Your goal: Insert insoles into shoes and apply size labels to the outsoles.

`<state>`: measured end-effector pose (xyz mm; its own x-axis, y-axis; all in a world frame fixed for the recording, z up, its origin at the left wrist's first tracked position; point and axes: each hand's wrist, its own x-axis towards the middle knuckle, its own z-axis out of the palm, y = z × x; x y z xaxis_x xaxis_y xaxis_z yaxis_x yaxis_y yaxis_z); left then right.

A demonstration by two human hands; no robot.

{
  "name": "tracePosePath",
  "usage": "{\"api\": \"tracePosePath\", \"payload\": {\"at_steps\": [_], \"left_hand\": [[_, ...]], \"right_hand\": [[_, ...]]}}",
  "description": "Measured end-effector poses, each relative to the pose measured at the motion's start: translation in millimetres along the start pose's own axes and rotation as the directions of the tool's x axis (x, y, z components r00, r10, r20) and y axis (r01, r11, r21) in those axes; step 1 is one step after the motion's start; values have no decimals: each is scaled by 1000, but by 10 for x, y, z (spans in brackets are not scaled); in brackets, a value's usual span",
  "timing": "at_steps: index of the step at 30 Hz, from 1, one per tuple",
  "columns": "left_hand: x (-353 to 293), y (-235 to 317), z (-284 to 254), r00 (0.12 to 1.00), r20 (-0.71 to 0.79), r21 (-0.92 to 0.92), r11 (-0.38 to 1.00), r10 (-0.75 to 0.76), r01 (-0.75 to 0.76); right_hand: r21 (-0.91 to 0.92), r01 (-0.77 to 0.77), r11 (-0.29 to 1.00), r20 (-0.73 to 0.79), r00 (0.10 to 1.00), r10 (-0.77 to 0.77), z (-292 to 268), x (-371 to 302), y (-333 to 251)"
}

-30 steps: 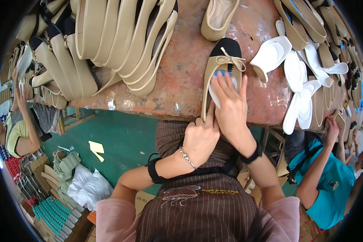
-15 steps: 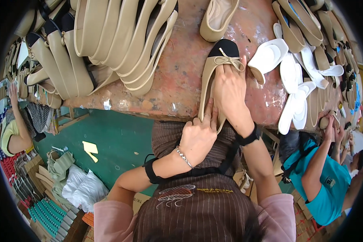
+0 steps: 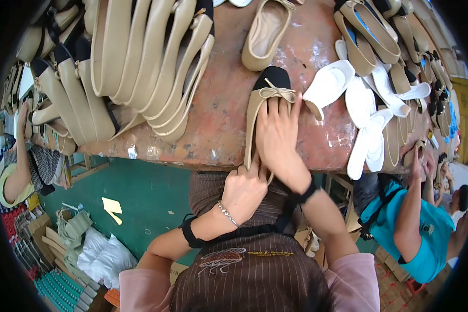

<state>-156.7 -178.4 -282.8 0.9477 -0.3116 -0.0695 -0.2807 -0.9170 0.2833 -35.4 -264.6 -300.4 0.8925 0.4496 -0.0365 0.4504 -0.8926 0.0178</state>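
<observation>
A beige ballet flat [image 3: 250, 122] with a black toe cap and a thin bow lies toe-away at the table's near edge. My right hand [image 3: 278, 136] reaches into its opening, fingers pressed down inside below the bow. The right thumb lies along the shoe's right side. My left hand [image 3: 244, 190] is closed round the heel end, which juts over the edge; its fingers hide most of the heel. The insole under my hands is covered. Just beyond the toe stands another beige flat [image 3: 266, 39], its pale lining showing.
Beige shoes [image 3: 156, 67] are stacked at the left of the table [image 3: 218, 114]. White insoles [image 3: 332, 83] and more beige flats [image 3: 369, 36] lie to the right. A co-worker in a teal shirt [image 3: 413, 223] sits at right; another person's arm [image 3: 22, 151] shows at far left.
The view has shifted, so table and shoes appear lower and further left. My left fingers have curled in closer at the heel. My right hand stays inside the shoe.
</observation>
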Motion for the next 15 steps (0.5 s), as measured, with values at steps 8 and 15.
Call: {"api": "tracePosePath", "payload": {"at_steps": [8, 15], "left_hand": [[13, -122, -239, 1000, 0, -168, 986, 18, -18], [-380, -1043, -1351, 985, -4, -751, 650, 170, -115]], "right_hand": [[144, 259, 955, -162, 958, -235, -262, -52, 236], [818, -18, 575, -245, 893, 377, -982, -425, 1150]]}}
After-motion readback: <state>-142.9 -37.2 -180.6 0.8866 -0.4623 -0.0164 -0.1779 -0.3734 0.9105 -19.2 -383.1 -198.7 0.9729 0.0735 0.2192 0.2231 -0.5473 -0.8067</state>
